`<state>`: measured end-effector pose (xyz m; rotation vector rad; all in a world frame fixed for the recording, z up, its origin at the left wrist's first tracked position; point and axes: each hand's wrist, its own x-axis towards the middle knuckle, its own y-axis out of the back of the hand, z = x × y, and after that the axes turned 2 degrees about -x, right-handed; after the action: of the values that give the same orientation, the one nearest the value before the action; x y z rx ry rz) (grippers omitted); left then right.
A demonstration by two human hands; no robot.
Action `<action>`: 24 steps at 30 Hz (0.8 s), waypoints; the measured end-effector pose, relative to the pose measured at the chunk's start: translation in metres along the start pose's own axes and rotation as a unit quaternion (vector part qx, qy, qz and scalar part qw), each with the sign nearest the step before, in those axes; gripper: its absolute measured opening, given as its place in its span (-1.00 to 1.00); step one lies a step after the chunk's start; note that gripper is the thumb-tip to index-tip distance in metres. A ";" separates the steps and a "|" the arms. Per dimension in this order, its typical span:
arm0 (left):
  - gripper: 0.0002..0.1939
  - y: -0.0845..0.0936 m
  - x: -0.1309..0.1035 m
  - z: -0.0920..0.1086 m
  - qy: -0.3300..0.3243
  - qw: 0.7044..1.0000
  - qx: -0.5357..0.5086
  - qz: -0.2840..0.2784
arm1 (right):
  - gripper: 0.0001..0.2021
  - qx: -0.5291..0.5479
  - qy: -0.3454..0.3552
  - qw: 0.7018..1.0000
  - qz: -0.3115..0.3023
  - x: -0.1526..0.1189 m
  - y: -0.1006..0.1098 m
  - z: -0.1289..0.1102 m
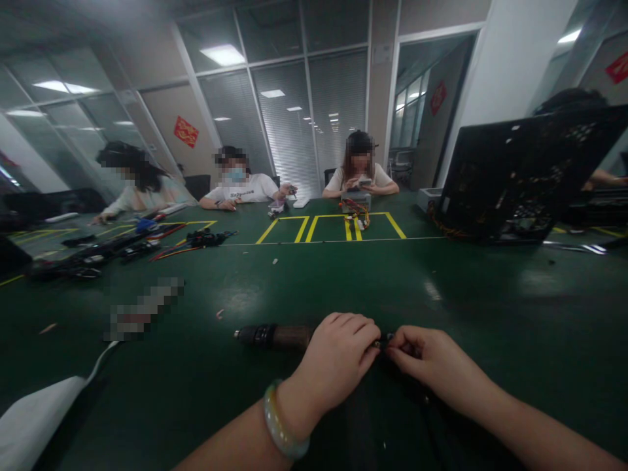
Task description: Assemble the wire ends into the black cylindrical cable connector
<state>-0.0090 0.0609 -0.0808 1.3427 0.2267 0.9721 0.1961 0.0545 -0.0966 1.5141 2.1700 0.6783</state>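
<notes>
"So, what does everything rest on?"

"A green table [235,275]. On it, just before the person, lies a dark cylindrical tool [289,337], its long axis running left to right, tapering toward the left."

"Which hand is nearer?"

"The left hand [338,347], curled over the tool's right-hand end, so that end is hidden. The right hand [426,353] sits just beyond, roughly in line with that axis, thumb and fingers pinched together."

"Pinched on what?"

"Apparently a small dark piece [384,341] in the narrow gap between both hands; it's too dim to tell whether it touches the tool."
</notes>
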 end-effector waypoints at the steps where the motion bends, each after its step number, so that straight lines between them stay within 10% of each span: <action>1: -0.91 0.000 0.000 0.000 -0.002 1.000 -0.004 -0.003 | -0.83 0.000 -0.002 1.000 -0.001 0.000 0.000 0.000; 24: -0.91 0.004 0.001 0.003 -0.002 1.000 -0.005 -0.009 | -0.82 0.009 -0.012 1.000 0.003 0.000 0.001 -0.003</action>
<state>-0.0089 0.0591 -0.0758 1.3311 0.2305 0.9550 0.1953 0.0539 -0.0937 1.5310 2.1604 0.6415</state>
